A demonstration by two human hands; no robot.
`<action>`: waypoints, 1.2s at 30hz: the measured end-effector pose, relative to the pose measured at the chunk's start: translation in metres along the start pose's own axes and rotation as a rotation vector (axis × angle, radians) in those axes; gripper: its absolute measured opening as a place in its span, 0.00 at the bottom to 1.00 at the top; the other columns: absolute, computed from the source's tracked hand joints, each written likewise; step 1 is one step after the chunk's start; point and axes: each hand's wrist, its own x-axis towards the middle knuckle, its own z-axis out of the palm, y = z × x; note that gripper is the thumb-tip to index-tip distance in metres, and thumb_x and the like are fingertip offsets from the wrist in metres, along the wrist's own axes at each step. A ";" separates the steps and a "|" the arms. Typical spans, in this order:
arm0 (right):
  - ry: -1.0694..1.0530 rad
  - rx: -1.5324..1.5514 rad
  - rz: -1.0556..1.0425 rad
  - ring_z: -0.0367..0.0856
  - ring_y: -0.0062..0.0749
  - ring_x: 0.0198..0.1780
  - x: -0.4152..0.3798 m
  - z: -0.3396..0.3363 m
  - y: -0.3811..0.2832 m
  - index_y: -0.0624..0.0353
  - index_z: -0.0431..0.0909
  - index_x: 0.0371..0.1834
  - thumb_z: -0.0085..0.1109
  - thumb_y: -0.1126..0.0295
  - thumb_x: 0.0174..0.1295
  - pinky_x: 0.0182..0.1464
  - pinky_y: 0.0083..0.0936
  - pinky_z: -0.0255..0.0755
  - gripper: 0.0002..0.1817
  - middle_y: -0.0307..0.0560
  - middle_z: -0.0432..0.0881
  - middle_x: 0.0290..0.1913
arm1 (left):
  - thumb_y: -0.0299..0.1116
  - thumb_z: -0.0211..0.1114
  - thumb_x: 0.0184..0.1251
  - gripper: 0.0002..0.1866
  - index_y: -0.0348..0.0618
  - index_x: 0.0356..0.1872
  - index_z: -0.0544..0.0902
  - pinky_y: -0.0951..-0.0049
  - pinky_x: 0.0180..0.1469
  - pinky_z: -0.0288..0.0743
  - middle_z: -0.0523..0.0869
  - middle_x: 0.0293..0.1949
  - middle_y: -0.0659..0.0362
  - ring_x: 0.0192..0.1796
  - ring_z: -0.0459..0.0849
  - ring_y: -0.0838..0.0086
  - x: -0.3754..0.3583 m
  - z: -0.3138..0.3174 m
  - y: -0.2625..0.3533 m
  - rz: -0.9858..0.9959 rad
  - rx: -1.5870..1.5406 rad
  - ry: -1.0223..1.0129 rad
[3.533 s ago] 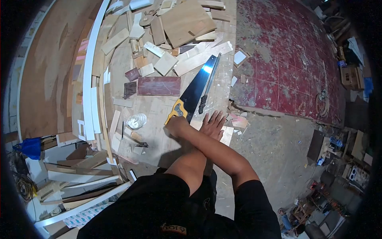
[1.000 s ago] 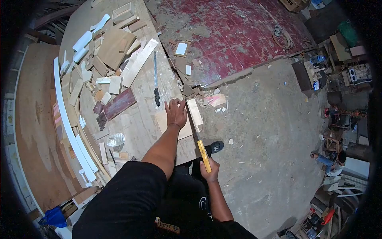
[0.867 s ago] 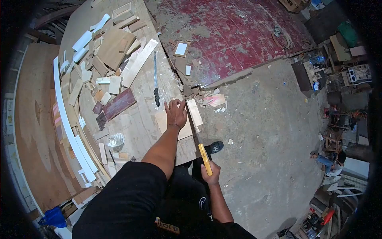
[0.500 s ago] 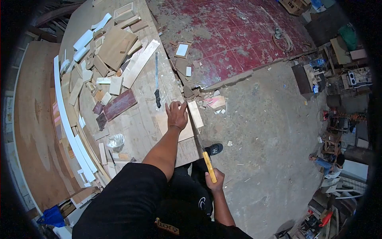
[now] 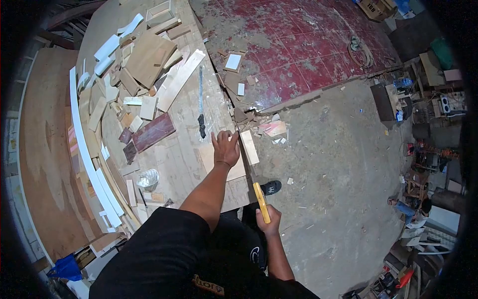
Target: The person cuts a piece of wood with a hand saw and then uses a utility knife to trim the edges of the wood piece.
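My left hand (image 5: 226,149) lies with fingers spread on a pale wooden board (image 5: 211,160) at the right edge of the workbench, its fingertips close to the saw blade. My right hand (image 5: 270,220) is wrapped round the yellow handle of a handsaw (image 5: 261,202), below the bench's near corner. Its thin blade runs up along the bench edge, in line with the board. A light strip of wood (image 5: 249,148) projects on the far side of the blade, over the floor. Where the teeth meet the wood is too fine to make out.
On the workbench (image 5: 179,172) lie scrap wood pieces (image 5: 149,57), a dark red block (image 5: 154,132), a clear plastic cup (image 5: 148,178) and a narrow strip with a black end (image 5: 201,124). Offcuts litter the concrete floor (image 5: 328,164). A person (image 5: 416,212) sits far right.
The handsaw and my right hand have moved slightly forward along the bench edge. My left hand keeps its place on the board. The whole view has shifted a little.
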 end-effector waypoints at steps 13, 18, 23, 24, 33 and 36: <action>0.035 0.026 0.046 0.70 0.29 0.19 0.017 0.016 -0.011 0.60 0.71 0.24 0.69 0.71 0.60 0.25 0.32 0.66 0.14 0.46 0.70 0.18 | 0.33 0.64 0.62 0.23 0.48 0.61 0.77 0.33 0.79 0.41 0.74 0.55 0.53 0.68 0.68 0.54 0.003 -0.002 0.001 -0.014 -0.085 0.003; 0.016 0.037 0.055 0.69 0.28 0.19 -0.009 -0.007 -0.011 0.60 0.69 0.23 0.68 0.72 0.60 0.25 0.30 0.65 0.16 0.44 0.69 0.18 | 0.36 0.64 0.64 0.24 0.55 0.63 0.78 0.34 0.80 0.38 0.76 0.54 0.55 0.69 0.69 0.58 0.002 -0.001 0.000 -0.014 -0.047 -0.007; -0.051 -0.023 0.193 0.82 0.50 0.24 0.004 -0.016 -0.026 0.61 0.76 0.27 0.70 0.70 0.59 0.29 0.37 0.74 0.11 0.54 0.80 0.23 | 0.32 0.65 0.60 0.26 0.51 0.62 0.78 0.32 0.78 0.44 0.75 0.54 0.53 0.66 0.71 0.54 0.003 -0.002 0.000 0.013 -0.054 0.023; -0.052 -0.021 0.193 0.82 0.50 0.24 0.011 -0.012 -0.031 0.61 0.76 0.27 0.70 0.70 0.59 0.29 0.37 0.74 0.11 0.54 0.80 0.23 | 0.32 0.65 0.60 0.25 0.51 0.61 0.78 0.35 0.76 0.48 0.75 0.54 0.53 0.65 0.71 0.55 0.002 -0.003 0.002 0.006 -0.056 0.025; -0.040 -0.018 0.159 0.84 0.51 0.25 0.036 -0.003 -0.053 0.61 0.76 0.28 0.71 0.68 0.61 0.30 0.39 0.75 0.13 0.56 0.80 0.23 | 0.34 0.65 0.63 0.23 0.55 0.61 0.80 0.50 0.67 0.58 0.75 0.54 0.56 0.63 0.71 0.59 0.001 -0.002 0.001 -0.004 -0.054 0.050; -0.030 -0.016 0.148 0.84 0.51 0.25 0.030 -0.012 -0.058 0.61 0.76 0.29 0.72 0.68 0.61 0.29 0.39 0.75 0.13 0.55 0.80 0.22 | 0.33 0.65 0.62 0.23 0.54 0.61 0.80 0.50 0.67 0.58 0.75 0.54 0.56 0.62 0.71 0.58 0.002 0.002 0.001 -0.025 -0.045 0.035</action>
